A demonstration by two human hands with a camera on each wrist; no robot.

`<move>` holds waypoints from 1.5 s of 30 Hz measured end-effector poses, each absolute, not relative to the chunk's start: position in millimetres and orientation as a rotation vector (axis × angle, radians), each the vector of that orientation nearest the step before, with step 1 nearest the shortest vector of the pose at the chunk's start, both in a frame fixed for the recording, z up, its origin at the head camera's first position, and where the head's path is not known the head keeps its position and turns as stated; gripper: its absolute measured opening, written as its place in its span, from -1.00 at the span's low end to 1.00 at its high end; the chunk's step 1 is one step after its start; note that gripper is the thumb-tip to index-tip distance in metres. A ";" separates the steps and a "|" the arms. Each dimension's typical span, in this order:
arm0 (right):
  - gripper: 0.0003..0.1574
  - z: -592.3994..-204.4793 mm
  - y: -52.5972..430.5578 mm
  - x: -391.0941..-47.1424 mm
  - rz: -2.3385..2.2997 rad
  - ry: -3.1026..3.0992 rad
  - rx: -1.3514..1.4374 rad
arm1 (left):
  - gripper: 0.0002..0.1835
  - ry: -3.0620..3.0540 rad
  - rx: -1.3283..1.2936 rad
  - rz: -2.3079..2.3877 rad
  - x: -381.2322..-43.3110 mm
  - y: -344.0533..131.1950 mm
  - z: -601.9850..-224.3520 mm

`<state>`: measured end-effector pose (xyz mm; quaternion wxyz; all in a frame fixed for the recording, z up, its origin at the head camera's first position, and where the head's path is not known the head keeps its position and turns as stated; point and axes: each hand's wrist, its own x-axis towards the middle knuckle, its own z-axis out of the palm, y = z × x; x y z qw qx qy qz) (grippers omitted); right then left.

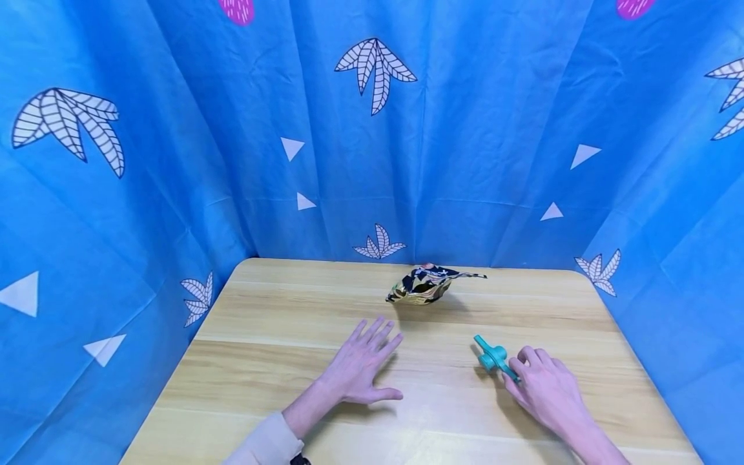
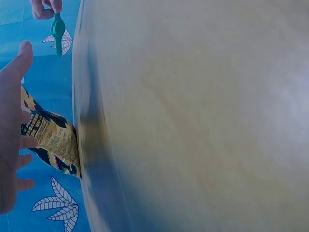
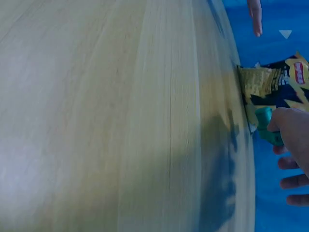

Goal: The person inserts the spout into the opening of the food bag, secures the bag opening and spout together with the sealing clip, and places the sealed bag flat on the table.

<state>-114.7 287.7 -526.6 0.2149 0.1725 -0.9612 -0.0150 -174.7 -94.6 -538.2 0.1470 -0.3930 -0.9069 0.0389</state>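
a: pale sleeve (image 1: 267,442), lower edge of the head view. report the hand it leads to.

b: left hand (image 1: 363,368): palm down, fingers straight and spread wide, holding nothing. it is above the tabletop (image 1: 261,361), near the packet (image 1: 421,287) but apart from it.

a: report the right hand (image 1: 546,387).

b: narrow grip. thumb and index finger pinch one end of the teal piece (image 1: 493,357); the other fingers are bent and hold nothing.

a: state the position of the teal piece relative to that hand.

b: it projects from the fingertips, to the left of the hand and slightly beyond it, clear of the tabletop. the left hand is well apart from it.

a: state its orientation.

b: the long axis runs obliquely in the head view. the free end points away from the person and to the left; the pinched end points back and to the right. a round body sits at mid-length.

a: and the packet?

b: gold and black, at the far side of the tabletop, before the blue curtain (image 1: 465,129). its flat, narrow end points right. neither hand touches it.
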 end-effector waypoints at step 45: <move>-0.76 -507.0 204.6 -134.3 0.122 -2.530 0.716 | -0.28 -2.411 -1.136 0.070 -179.6 -46.2 -531.6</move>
